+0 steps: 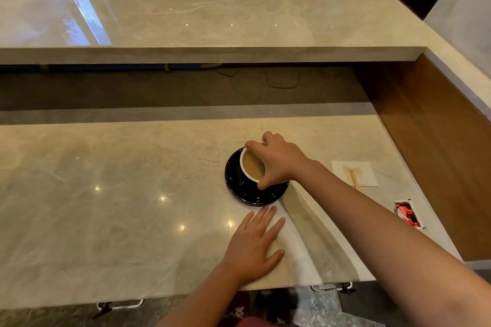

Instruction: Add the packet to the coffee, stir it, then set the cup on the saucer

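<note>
A black cup with a white inside (248, 170) holds milky coffee and sits on a black saucer (239, 191) on the marble counter. My right hand (279, 162) grips the cup from above by its rim, fingers on the far side and thumb on the near side. My left hand (255, 241) lies flat on the counter just in front of the saucer, fingers spread, holding nothing. A torn red, black and white packet (407, 214) lies to the right. A wooden stir stick (354, 179) rests on a white napkin (356, 173).
A raised marble bar top (212, 13) runs across the back, with a dark gap and cables beneath it. A wooden side panel (430, 141) walls the right. The counter's front edge (186, 297) is close to my body.
</note>
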